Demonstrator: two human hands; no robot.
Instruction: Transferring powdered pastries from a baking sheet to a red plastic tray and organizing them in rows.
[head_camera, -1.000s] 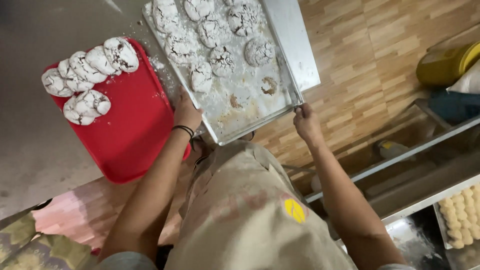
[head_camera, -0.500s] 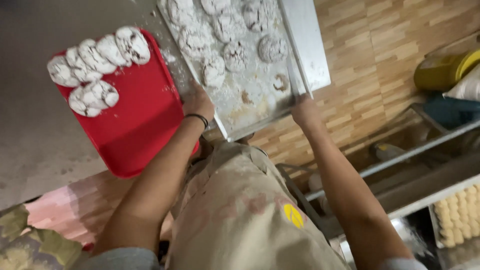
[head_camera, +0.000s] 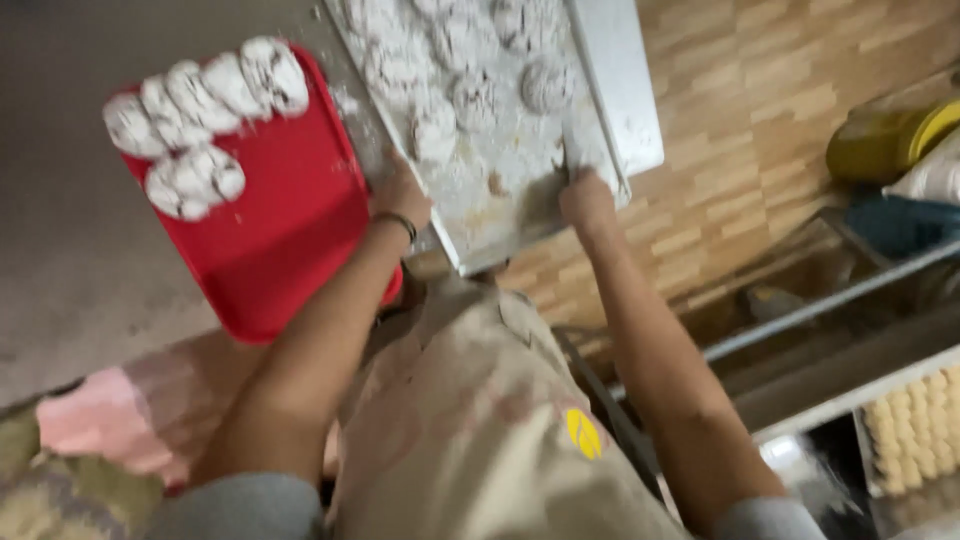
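Head view, looking straight down past a tan apron with a small yellow mark on it.

Both hands are on a metal baking tray, dusted white and carrying powdered crinkle cookies in loose rows. The tray runs off the top edge of the view and sits tilted on a diagonal.

Left hand: closed around the tray's near-left edge, fingers tucked under and out of sight, thumb side up. A dark band circles the wrist.

Right hand: gripping the tray's near-right corner region, fingers curled over the rim; motion blur hides how tightly.

Just left of the tray, touching or slightly under its edge (cannot tell which), lies a red plastic tray. At its far-left corner is a cluster of the same white-dusted cookies, packed close together; the rest of its surface is bare red. It rests on a grey tabletop.

Below the hands, wood-pattern flooring. To the right, a metal rack frame with a tray of small pale dough pieces at the lower right edge. A yellow container sits at the far right. A pink cloth lies at lower left.
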